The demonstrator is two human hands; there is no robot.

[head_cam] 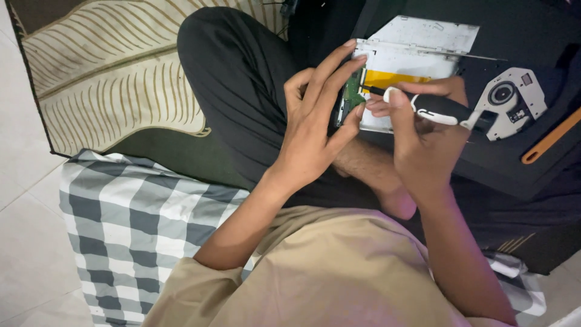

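My left hand grips the near edge of a flat metal optical drive with a yellow strip and a small green circuit board. Its fingers lie across the board end. My right hand holds a black-and-white screwdriver, its tip pointing at the green board next to the yellow strip. The drive rests over my crossed legs in black trousers.
A black laptop base lies at the right, with a loose grey disc-drive mechanism and an orange pry tool on it. A grey checked cloth sits under me. A patterned rug lies at the left on pale floor tiles.
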